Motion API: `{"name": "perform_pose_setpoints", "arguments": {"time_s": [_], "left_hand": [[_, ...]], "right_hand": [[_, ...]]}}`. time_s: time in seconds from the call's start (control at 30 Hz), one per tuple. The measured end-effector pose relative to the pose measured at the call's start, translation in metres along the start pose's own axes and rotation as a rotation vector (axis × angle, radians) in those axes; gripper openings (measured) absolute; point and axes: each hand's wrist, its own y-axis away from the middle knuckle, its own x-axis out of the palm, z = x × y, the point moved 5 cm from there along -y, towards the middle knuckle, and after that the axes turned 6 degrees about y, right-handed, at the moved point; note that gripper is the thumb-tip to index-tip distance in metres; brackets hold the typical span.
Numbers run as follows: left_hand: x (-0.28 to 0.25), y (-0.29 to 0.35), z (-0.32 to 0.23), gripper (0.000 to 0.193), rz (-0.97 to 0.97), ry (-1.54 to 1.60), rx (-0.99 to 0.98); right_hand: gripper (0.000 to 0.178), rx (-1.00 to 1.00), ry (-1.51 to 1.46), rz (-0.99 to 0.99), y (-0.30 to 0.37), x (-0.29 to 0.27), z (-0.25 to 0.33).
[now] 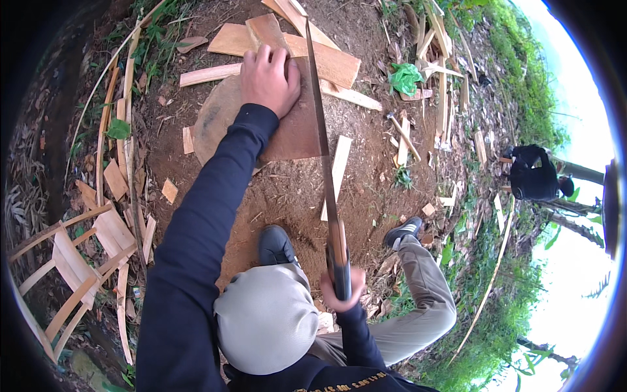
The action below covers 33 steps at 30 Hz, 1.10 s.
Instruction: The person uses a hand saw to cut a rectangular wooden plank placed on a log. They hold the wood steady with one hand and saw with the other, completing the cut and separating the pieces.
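On top of a round wooden stump lies a reddish-brown board. My left hand presses on it from above, its fingers bent over the wood near the far end. My right hand is wrapped round the handle of a handsaw, close to my body. The saw's long blade points away from me, seen nearly edge-on, and runs along the board's right edge. Whether its teeth are in the wood I cannot tell. Behind the left fingers, pale planks lie crossed over each other.
A hammer-like tool lies on the dirt to the right, near a green plastic bag. A slatted wooden frame stands at the left. Wood strips and offcuts are scattered about. Another person is far right.
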Motion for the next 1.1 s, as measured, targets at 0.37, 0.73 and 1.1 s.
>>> {"name": "perform_pose_setpoints", "arguments": {"time_s": [0.37, 0.73, 1.1], "left_hand": [[0.000, -0.001, 0.004, 0.020, 0.026, -0.006, -0.032], [-0.001, -0.005, 0.002, 0.021, 0.040, -0.043, -0.026], [0.001, -0.005, 0.003, 0.020, 0.042, -0.028, -0.044]], "right_hand": [[0.009, -0.098, 0.125, 0.001, 0.028, -0.007, -0.002], [0.015, -0.032, 0.075, 0.002, 0.051, -0.013, -0.032], [0.018, -0.073, 0.187, -0.047, 0.052, -0.011, -0.025]]}}
